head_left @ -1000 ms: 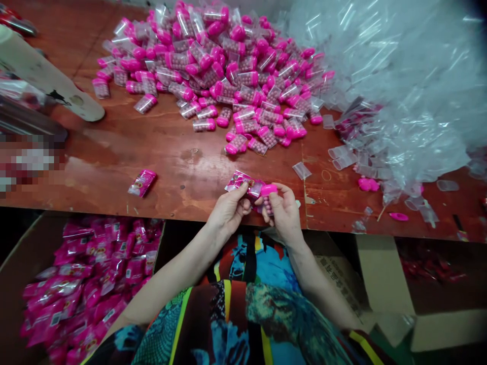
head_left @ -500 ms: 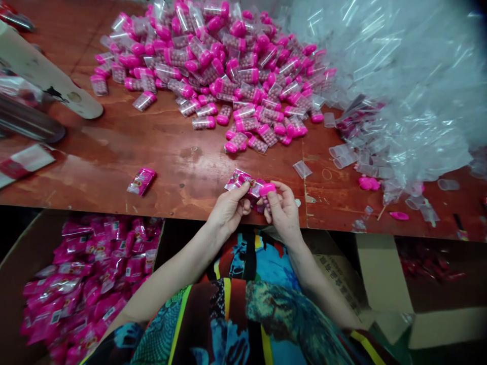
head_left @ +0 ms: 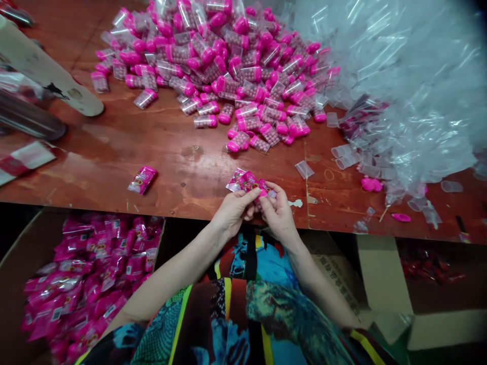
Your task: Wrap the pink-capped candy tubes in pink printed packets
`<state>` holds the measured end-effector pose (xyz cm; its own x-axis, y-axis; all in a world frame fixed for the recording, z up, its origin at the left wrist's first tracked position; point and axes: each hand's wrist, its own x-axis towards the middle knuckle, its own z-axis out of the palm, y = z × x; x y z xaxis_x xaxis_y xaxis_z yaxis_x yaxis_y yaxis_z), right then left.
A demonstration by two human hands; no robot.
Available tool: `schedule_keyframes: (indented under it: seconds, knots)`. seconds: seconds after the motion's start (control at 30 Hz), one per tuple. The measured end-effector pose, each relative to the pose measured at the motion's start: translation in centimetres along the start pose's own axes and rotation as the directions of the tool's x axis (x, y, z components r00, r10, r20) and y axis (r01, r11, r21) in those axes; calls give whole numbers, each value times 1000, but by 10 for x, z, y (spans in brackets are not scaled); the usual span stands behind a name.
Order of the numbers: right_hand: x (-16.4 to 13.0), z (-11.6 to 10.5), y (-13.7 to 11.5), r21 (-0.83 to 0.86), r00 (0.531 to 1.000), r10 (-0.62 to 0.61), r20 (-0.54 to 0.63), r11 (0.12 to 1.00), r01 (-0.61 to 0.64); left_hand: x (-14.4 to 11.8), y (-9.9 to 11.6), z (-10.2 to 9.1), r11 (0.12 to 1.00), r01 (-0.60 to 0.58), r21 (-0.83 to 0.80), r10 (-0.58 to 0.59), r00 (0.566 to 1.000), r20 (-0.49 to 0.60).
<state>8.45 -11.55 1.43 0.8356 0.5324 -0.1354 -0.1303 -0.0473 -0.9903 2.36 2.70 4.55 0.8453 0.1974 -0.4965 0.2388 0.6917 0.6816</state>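
At the table's near edge my two hands meet, fingers closed. Behind the thumb and fingers of my left hand [head_left: 235, 209] lies a pink printed wrapper [head_left: 246, 179], pinched and fanning out toward the back. My right hand [head_left: 280, 210] grips a small clear candy bottle with a pink cap [head_left: 262, 193]; the fingers hide most of its body. Left thumb tip and cap are touching or nearly so. Whether the bottle is inside the wrapper, I cannot tell. Farther left on the wood lies a filled pink packet [head_left: 142, 180].
Beyond my hands rises a pile of pink-capped candy bottles [head_left: 249, 123]. Clear plastic bags [head_left: 399, 61] and loose clear tubes [head_left: 304, 169] lie to the right. Below the table's left edge, a carton [head_left: 23, 243] holds many pink packets. Tall cylinders [head_left: 89, 105] lean in at far left.
My right hand has brought the bottle left to my left hand and the wrapper. Its cap, earlier in plain view, is now mostly covered by fingers.
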Motion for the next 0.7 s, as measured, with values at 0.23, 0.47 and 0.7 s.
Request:
schedule_keyframes:
  seconds: [0.23,0.47,0.7]
  knots:
    - [-9,-13,0,27,996,-14,86,1000,12,-1,12,-1,996,-69,-63,69,998,-3]
    - [-9,-6,-7,227,973,139,183,957,-180,-4,2,-1,997,-26,73,22,998,56]
    - [0,1,-10,276,958,162,238,934,-227,-9,-6,1,994,-39,104,32,997,65]
